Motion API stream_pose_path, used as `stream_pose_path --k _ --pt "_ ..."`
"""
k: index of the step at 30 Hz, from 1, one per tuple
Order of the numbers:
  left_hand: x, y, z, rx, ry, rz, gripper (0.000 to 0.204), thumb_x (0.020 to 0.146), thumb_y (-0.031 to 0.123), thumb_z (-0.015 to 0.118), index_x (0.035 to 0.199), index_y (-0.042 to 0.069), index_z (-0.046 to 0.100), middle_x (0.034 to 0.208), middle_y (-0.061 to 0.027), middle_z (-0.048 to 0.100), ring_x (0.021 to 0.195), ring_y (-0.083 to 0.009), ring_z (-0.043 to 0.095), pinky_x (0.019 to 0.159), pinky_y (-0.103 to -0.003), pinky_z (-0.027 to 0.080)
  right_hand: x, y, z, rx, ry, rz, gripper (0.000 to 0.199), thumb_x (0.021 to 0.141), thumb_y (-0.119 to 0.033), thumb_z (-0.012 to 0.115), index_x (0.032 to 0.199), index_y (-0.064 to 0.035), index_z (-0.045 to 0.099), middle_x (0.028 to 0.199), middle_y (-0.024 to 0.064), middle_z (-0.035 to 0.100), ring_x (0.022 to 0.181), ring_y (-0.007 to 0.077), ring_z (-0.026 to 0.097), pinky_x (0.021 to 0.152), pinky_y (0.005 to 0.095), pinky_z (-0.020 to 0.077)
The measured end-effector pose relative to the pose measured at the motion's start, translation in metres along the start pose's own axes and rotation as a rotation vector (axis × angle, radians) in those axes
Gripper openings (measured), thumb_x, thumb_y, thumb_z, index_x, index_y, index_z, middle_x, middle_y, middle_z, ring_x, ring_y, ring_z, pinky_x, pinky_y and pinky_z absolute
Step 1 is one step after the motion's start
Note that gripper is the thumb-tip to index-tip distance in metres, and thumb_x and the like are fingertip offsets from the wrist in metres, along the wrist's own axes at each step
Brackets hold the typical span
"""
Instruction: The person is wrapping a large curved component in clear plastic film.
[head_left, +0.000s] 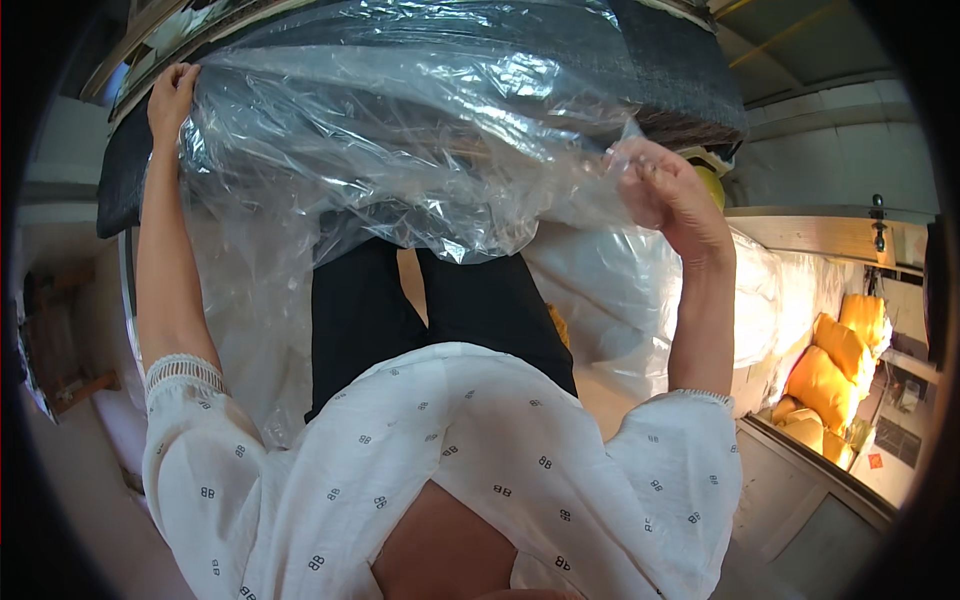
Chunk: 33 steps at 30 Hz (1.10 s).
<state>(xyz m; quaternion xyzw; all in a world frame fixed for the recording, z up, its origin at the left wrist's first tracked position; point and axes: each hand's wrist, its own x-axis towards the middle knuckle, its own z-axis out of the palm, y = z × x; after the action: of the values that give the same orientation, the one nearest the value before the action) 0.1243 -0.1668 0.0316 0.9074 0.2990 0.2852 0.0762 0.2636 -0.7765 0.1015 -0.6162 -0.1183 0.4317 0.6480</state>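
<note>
A wide sheet of clear plastic film stretches between my two hands in wrinkled, shiny folds. My left hand, raised at the far left, pinches the film's corner between closed fingers. On the other side, my right hand closes on the film's right part with bent fingers. Behind the film lies a long surface covered in dark grey fabric, and the film drapes over much of it. The film's lower part hangs down in front of my legs, and more of it trails at both sides.
Large white plastic-wrapped goods stand to the right. Beyond them, several yellow-orange bundles lie in bright light. A pale wooden panel with a dark handle juts in at the right. A dark metal bar crosses the lower right.
</note>
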Motion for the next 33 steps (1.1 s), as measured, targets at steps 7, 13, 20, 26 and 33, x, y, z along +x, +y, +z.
stream_pose_path --k 7,13,20,26,33 --pt "-0.001 0.0 0.004 -0.133 0.013 -0.025 0.036 0.083 0.039 0.061 0.095 0.006 0.063 0.085 -0.0057 0.061 0.077 -0.0162 0.058 0.071 -0.028 0.044 0.02 -0.023 -0.012 0.061 0.019 -0.132 0.034 0.084 -0.039 0.064 0.097 -0.0073 0.06 0.063 -0.0084 0.037 0.051 0.0021 0.028 0.044 0.019 0.0203" --pt "-0.004 -0.001 0.004 -0.263 -0.021 -0.076 0.031 0.083 0.034 0.064 0.093 0.005 0.062 0.079 -0.0008 0.057 0.071 -0.0097 0.052 0.068 -0.023 0.041 0.063 -0.047 -0.024 -0.12 0.341 -0.18 0.028 0.086 -0.032 0.064 0.089 -0.0041 0.066 0.061 -0.0095 0.046 0.053 0.0027 0.036 0.046 0.0198 0.0273" --pt "-0.007 0.019 -0.001 -0.518 -0.09 -0.036 0.017 0.083 0.019 0.065 0.088 0.004 0.06 0.077 0.0049 0.05 0.069 -0.0052 0.045 0.063 -0.018 0.036 0.17 -0.057 -0.063 -1.213 0.815 -0.618 0.023 0.077 -0.03 0.062 0.088 -0.0116 0.069 0.074 0.0117 0.066 0.069 0.0246 0.064 0.063 0.0349 0.0483" --pt "-0.052 0.036 -0.068 -0.374 0.127 0.035 0.016 0.083 0.017 0.069 0.092 0.007 0.06 0.08 0.0043 0.051 0.071 -0.0055 0.046 0.067 -0.018 0.038 0.202 -0.052 -0.049 -1.436 0.88 -0.529 0.024 0.076 -0.032 0.058 0.082 -0.01 0.065 0.076 0.0109 0.066 0.074 0.0327 0.063 0.063 0.0405 0.0489" --pt "-0.144 0.055 -0.168 -0.044 -0.033 0.217 0.003 0.081 0.001 0.062 0.083 0.002 0.06 0.083 -0.0006 0.05 0.076 -0.0097 0.048 0.069 -0.02 0.038 0.209 -0.056 -0.072 -1.257 0.549 -0.569 0.038 0.072 -0.033 0.069 0.097 -0.0061 0.059 0.075 0.0064 0.056 0.072 0.0207 0.056 0.066 0.0325 0.0444"
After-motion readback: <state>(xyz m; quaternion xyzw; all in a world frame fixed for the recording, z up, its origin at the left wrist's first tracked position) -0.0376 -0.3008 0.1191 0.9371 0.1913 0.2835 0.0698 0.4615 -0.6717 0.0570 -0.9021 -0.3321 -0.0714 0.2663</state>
